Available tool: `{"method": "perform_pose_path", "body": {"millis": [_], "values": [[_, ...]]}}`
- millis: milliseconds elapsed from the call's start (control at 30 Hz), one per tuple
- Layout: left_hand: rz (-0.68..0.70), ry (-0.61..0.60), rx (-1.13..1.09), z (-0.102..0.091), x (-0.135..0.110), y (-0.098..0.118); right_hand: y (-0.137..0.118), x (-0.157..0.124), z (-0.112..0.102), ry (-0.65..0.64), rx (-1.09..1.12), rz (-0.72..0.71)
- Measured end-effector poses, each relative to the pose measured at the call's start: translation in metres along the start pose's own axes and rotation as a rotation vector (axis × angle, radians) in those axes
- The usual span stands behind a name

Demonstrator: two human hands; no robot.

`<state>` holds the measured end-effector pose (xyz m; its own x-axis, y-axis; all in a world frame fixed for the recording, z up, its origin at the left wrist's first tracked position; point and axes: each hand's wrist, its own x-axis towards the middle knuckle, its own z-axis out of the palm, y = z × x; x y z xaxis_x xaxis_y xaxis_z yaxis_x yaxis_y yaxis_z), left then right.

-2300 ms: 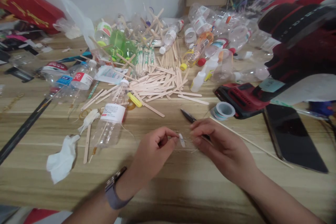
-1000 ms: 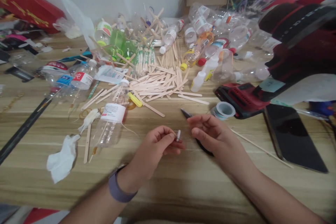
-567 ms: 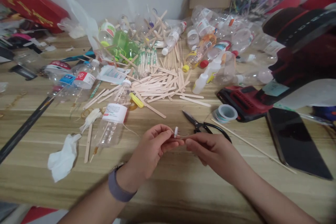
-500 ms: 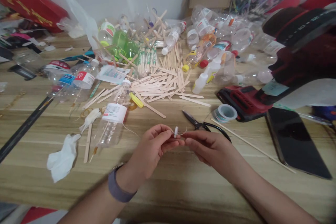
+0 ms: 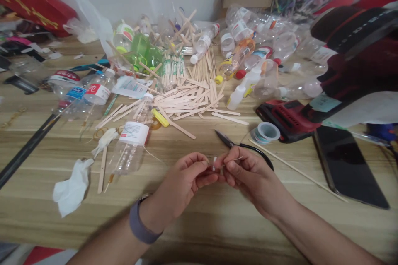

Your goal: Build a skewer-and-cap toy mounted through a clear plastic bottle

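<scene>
My left hand (image 5: 188, 178) is closed with thumb and fingers pinching a small white piece (image 5: 214, 163), which looks like a bottle cap seen edge-on. A thin pale string (image 5: 238, 158) comes out from the fingertips of my right hand (image 5: 250, 174), which is closed on it close beside the cap. Where the string meets the cap is hidden by my fingers. To the left, a clear plastic bottle (image 5: 134, 132) with a white label lies on the table, and another thin string trails from it towards my left hand. Black-handled scissors (image 5: 228, 140) lie just beyond my right hand.
A spool (image 5: 265, 132), a thin wooden stick (image 5: 298, 169) and a phone (image 5: 351, 169) lie to the right, near a red and black power tool (image 5: 289, 118). Flat wooden sticks (image 5: 186, 101) and several plastic bottles (image 5: 236, 60) fill the back. Crumpled tissue (image 5: 73, 186) lies left.
My right hand has turned and drawn its fingers upward, now pinching the string's end. The white cap has shifted slightly right, with my left hand still on it.
</scene>
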<state>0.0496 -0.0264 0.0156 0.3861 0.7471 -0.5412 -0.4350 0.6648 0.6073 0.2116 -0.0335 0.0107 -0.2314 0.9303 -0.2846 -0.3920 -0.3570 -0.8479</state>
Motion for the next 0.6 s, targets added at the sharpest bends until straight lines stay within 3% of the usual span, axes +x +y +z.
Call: {"method": "perform_pose_path", "body": {"millis": [300,600], "values": [[0.005,-0.024,0.03,0.003,-0.002,-0.0031,-0.0026,-0.0044,0.0011,-0.02,-0.168,-0.109],[0.106,-0.053,0.265,0.0047,-0.0026,-0.0059,-0.0008,-0.0022,-0.0042,0.186,-0.555,-0.304]]}}
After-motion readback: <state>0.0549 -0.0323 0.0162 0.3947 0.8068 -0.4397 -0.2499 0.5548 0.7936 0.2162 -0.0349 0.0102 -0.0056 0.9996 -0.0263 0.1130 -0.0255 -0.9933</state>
